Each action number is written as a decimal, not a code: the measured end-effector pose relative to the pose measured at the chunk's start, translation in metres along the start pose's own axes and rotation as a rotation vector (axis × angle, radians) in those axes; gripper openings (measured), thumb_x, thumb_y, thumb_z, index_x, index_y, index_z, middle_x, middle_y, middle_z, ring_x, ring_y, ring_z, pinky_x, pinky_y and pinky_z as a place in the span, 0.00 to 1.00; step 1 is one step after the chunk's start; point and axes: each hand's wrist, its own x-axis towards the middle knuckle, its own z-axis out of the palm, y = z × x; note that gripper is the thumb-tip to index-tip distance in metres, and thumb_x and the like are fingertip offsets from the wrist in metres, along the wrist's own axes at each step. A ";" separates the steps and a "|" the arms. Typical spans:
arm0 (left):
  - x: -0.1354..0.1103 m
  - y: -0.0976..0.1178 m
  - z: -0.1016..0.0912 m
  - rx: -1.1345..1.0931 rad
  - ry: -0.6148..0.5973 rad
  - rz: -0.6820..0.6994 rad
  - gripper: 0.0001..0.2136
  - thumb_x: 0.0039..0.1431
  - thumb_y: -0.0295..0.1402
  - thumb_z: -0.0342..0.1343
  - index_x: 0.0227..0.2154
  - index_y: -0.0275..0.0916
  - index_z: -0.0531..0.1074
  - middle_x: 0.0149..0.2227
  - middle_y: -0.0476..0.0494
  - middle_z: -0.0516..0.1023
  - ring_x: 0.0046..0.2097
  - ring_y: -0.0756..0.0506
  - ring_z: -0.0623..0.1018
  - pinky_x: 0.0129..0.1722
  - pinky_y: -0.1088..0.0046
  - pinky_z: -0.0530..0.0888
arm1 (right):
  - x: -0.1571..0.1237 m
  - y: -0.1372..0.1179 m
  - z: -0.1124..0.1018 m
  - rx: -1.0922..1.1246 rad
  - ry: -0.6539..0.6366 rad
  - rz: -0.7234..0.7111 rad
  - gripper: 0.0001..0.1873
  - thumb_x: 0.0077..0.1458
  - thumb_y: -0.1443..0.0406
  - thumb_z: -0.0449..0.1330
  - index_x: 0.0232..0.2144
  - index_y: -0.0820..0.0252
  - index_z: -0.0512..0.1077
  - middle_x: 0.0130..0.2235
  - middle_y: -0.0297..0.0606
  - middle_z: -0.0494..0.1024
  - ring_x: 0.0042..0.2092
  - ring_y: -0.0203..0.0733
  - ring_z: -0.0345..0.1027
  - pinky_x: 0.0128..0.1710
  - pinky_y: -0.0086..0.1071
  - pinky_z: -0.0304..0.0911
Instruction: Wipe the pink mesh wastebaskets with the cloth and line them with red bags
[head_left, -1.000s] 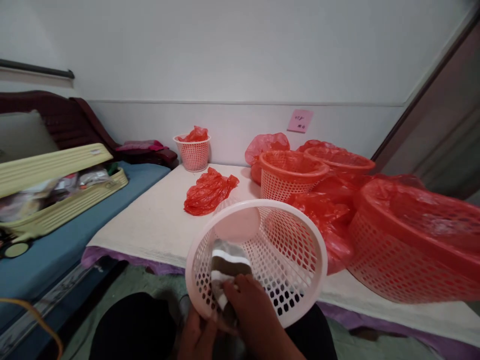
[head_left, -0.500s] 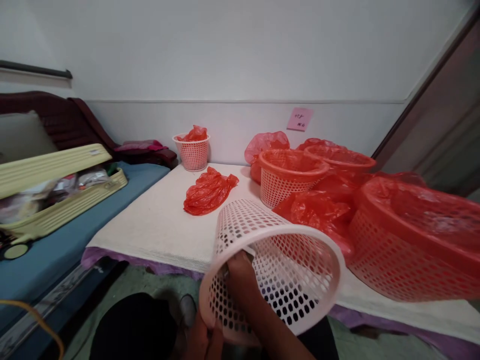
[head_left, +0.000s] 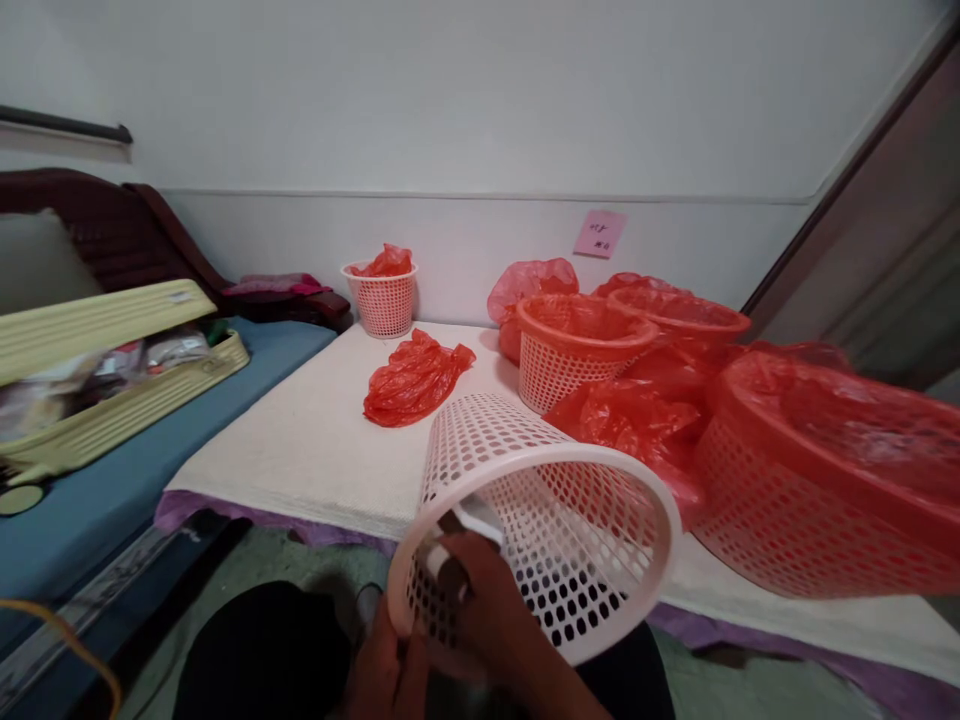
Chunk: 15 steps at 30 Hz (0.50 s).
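A striped cloth (head_left: 435, 560) in brown, white and grey lies bunched inside a white perforated plastic basket (head_left: 480, 430), against the wall at its left. The right hand (head_left: 487, 590) reaches in through the mouth, its fingers closed on the cloth. The left hand (head_left: 386, 665) clasps the rim at the lower left, fingers pressed against the plastic. The basket is tipped over, its mouth facing the wearer and its base toward the table (head_left: 292, 450), which has a cream cover.

Beyond the basket, a crumpled red plastic bag (head_left: 416, 380) lies on the cover. To the right stand a medium basket (head_left: 562, 370) and a large basket (head_left: 832, 520), both lined with red plastic. A small pinkish-white basket (head_left: 386, 303) stands by the wall (head_left: 450, 110), red plastic bunched in its top. A pink note (head_left: 600, 233) is stuck to that wall. At far left, an open yellow suitcase (head_left: 150, 385) rests on a blue surface (head_left: 277, 345).
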 end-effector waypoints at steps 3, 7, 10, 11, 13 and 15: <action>0.009 0.004 -0.013 -0.062 -0.113 -0.014 0.21 0.57 0.45 0.51 0.45 0.34 0.71 0.42 0.34 0.80 0.44 0.37 0.79 0.44 0.62 0.74 | -0.029 -0.013 -0.002 -0.106 -0.096 -0.094 0.18 0.53 0.69 0.61 0.47 0.55 0.72 0.43 0.41 0.76 0.43 0.45 0.69 0.41 0.34 0.64; 0.018 0.012 -0.024 -0.069 -0.119 -0.001 0.21 0.58 0.46 0.51 0.46 0.34 0.70 0.42 0.35 0.80 0.41 0.38 0.79 0.40 0.63 0.76 | -0.045 0.001 -0.013 -0.565 -0.161 -0.117 0.09 0.52 0.72 0.60 0.36 0.58 0.75 0.37 0.43 0.77 0.39 0.50 0.70 0.36 0.39 0.62; 0.022 0.019 -0.029 -0.016 -0.090 0.092 0.21 0.59 0.45 0.49 0.48 0.35 0.69 0.44 0.36 0.79 0.45 0.38 0.78 0.43 0.63 0.75 | -0.050 0.016 -0.019 -0.701 -0.111 -0.133 0.05 0.51 0.70 0.62 0.31 0.57 0.75 0.34 0.42 0.77 0.36 0.50 0.71 0.33 0.39 0.62; 0.023 0.021 -0.031 0.012 -0.094 0.120 0.20 0.60 0.45 0.49 0.48 0.36 0.69 0.44 0.37 0.79 0.45 0.39 0.78 0.43 0.64 0.75 | -0.052 0.019 -0.017 -0.710 -0.080 -0.177 0.04 0.50 0.69 0.63 0.31 0.56 0.74 0.33 0.41 0.77 0.34 0.50 0.71 0.32 0.38 0.61; 0.026 0.024 -0.034 0.069 -0.100 0.169 0.19 0.61 0.45 0.48 0.48 0.37 0.69 0.44 0.37 0.79 0.44 0.39 0.78 0.43 0.64 0.75 | -0.056 0.024 -0.010 -0.715 0.005 -0.299 0.05 0.50 0.67 0.63 0.33 0.56 0.73 0.32 0.38 0.77 0.32 0.48 0.70 0.30 0.37 0.60; 0.030 0.026 -0.039 0.110 -0.095 0.199 0.20 0.61 0.44 0.47 0.50 0.38 0.68 0.47 0.38 0.78 0.46 0.40 0.78 0.44 0.65 0.74 | -0.060 0.027 0.000 -0.726 0.102 -0.398 0.09 0.52 0.66 0.62 0.38 0.56 0.72 0.33 0.39 0.77 0.32 0.47 0.70 0.30 0.37 0.61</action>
